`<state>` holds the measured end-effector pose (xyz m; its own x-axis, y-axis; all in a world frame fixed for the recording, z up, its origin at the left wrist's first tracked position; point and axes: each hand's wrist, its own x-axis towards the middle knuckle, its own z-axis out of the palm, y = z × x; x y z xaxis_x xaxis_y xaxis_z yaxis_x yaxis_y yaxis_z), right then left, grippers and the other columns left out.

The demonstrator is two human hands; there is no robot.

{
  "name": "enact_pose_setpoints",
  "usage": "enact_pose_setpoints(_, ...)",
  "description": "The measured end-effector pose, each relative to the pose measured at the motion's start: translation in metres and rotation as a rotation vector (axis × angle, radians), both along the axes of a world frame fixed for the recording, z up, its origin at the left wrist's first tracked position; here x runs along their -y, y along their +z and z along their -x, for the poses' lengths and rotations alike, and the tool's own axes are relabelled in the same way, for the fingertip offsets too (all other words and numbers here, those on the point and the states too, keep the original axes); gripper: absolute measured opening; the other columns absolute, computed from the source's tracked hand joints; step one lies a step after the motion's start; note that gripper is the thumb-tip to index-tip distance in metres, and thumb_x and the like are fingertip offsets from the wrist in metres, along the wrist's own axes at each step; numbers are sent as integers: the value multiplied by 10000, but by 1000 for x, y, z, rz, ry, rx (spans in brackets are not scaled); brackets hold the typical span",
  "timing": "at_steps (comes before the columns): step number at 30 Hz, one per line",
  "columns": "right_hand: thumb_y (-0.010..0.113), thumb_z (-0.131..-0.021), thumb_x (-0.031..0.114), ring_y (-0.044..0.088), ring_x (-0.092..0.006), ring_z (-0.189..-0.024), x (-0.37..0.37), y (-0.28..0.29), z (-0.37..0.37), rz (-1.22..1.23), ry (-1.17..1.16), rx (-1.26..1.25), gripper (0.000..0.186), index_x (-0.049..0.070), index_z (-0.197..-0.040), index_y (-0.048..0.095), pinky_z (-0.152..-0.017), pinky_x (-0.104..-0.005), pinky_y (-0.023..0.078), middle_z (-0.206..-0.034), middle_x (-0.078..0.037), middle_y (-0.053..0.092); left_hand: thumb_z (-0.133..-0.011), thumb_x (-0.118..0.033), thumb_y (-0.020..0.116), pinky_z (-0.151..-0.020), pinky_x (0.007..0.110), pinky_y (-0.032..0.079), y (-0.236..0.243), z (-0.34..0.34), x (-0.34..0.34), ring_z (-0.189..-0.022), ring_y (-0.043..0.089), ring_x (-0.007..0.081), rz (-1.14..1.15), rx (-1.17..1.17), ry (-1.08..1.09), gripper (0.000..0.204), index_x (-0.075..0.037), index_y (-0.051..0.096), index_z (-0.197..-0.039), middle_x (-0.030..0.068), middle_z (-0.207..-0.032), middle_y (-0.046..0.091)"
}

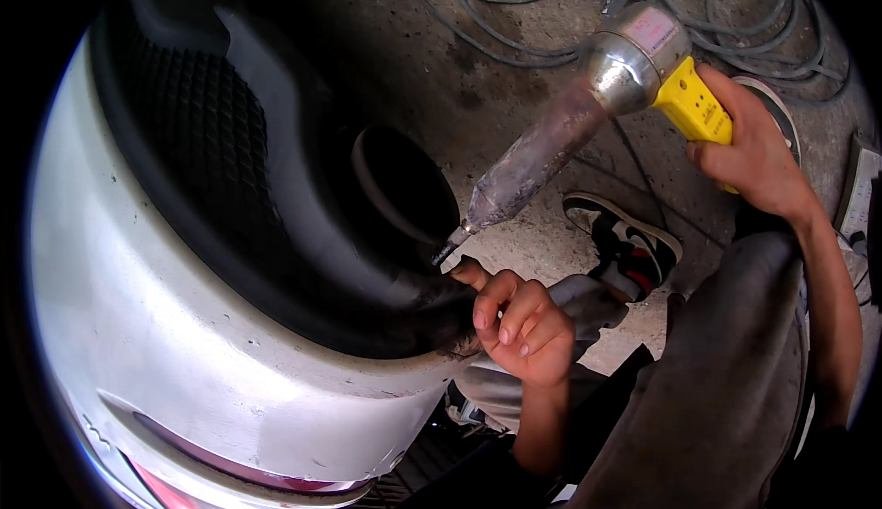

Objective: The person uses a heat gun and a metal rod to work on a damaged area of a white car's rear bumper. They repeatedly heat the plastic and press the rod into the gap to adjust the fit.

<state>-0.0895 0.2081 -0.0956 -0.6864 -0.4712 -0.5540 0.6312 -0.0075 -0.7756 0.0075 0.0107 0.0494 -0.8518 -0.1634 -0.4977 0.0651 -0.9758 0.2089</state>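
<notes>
My right hand [763, 155] is wrapped round the yellow handle of a hot-air gun [542, 155] with a silver housing and a long, scorched metal barrel. Its narrow dark tip points down to the left, close to the edge of a black plastic trim [303, 233] on a white car bumper [248, 362]. Just below the tip, my left hand [528, 325] is at the bumper's corner with its fingers curled in. One fingertip reaches the black edge; whatever the fingers may pinch is too small or hidden to make out.
A round dark opening [404, 183] shows beside the trim. Coils of grey hose [735, 27] lie on the rough concrete floor [514, 96] at the far side. My black, white and red shoe [629, 243] stands under the gun. A pale strip-shaped object [859, 187] lies at the right rim.
</notes>
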Motion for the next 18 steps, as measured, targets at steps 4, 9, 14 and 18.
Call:
enact_pose_setpoints(4,580,-621,129,463,-137,-851,0,-2,-5,1,-13,21,543,10,-1143,487,-771,-254,387,-894,-58,485,-874,-70,487,-569,225,409,-1,-9,-3,-710,458,90,-9,-2,-25,389,-233,506,-1226,-54,-803,505)
enact_pose_setpoints(9,578,-648,130,476,-110,-781,-1,-8,-16,27,-46,-54,508,0,-1131,495,-681,-245,404,-855,-39,509,-878,-84,476,-563,224,411,6,-14,-10,-701,464,88,-14,-11,-39,385,-245,510,-1227,-51,-774,496)
enact_pose_setpoints(14,576,-652,133,457,-104,-731,2,-10,-27,68,-99,-31,433,2,-1058,502,-639,-248,400,-792,-31,489,-891,-106,452,-563,219,411,9,-19,-16,-693,463,83,14,29,-16,366,-239,518,-1226,-52,-748,485)
enact_pose_setpoints(18,562,-628,95,450,-115,-846,1,-8,-25,40,49,-22,543,-6,-1152,464,-762,-240,374,-902,-44,490,-895,-162,398,-593,243,435,13,-21,-15,-694,467,72,35,34,-23,330,-179,534,-1196,-44,-737,481)
